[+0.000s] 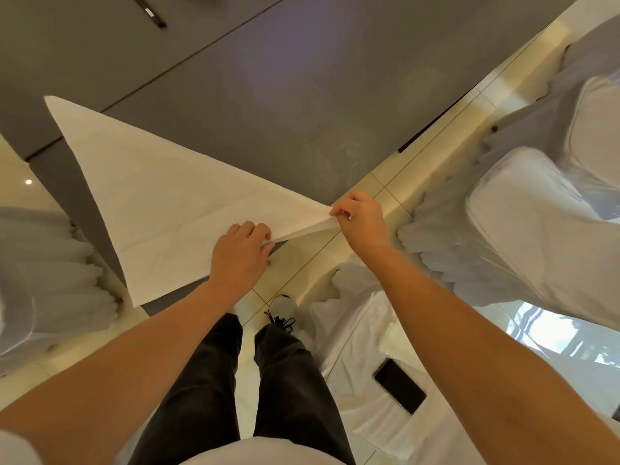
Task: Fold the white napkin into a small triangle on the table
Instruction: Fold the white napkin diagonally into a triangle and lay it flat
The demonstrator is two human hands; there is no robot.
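The white napkin (161, 199) lies on the grey table (285, 105) as a large triangle. One long tip points to the far left, one corner hangs near the table's near edge, and one tip points right. My left hand (241, 256) rests on the napkin's near edge, fingers pinching the cloth. My right hand (360, 223) pinches the right tip between thumb and fingers, lifted slightly past the table corner.
Chairs with white covers stand at the left (50, 280) and right (536, 213). A black phone (399, 385) lies on a white-covered seat near my right arm. A dark utensil (151, 13) lies at the table's far end. My legs stand on the tiled floor.
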